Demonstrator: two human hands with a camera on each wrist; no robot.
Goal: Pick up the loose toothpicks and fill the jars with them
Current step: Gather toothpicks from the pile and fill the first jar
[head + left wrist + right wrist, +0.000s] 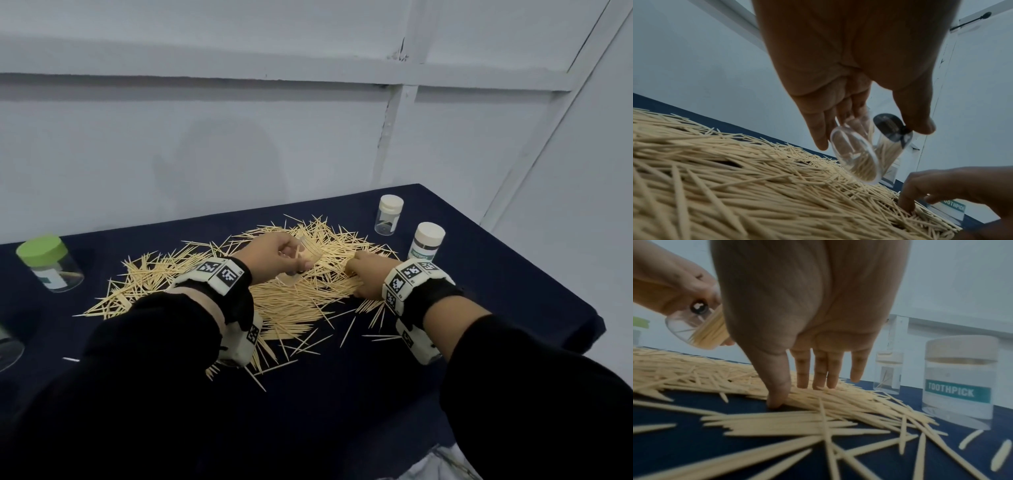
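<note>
The left hand (pixel 274 255) grips a clear open jar (pixel 857 155), fingers on one side and thumb on the other, tilted above the heap with some toothpicks already inside. The right hand (pixel 368 277) is spread, fingers straight and pressed down into the loose toothpicks (pixel 281 291) at the right edge of the heap, thumb tip on the dark tablecloth (pixel 342 411); it holds nothing yet. To do this step well, I judge the fingers and thumb should rake together a small bundle lying roughly parallel, since crossed sticks will jam at the jar's mouth, and the jar should be brought low and close so that few fall on the way. Most of the toothpicks are still on the cloth, so the task seems far from done. The head view alone shows the full spread of the heap and the green-lidded jar (pixel 48 265) well to the left; the right wrist view shows what the head view blurs, namely the thumb's contact with the cloth, the TOOTHPICK label on the near white-lidded jar (pixel 957 386), and a smaller capped jar (pixel 889 372) behind it holding only a few sticks. The left wrist view alone looks at the held jar's clear base.
</note>
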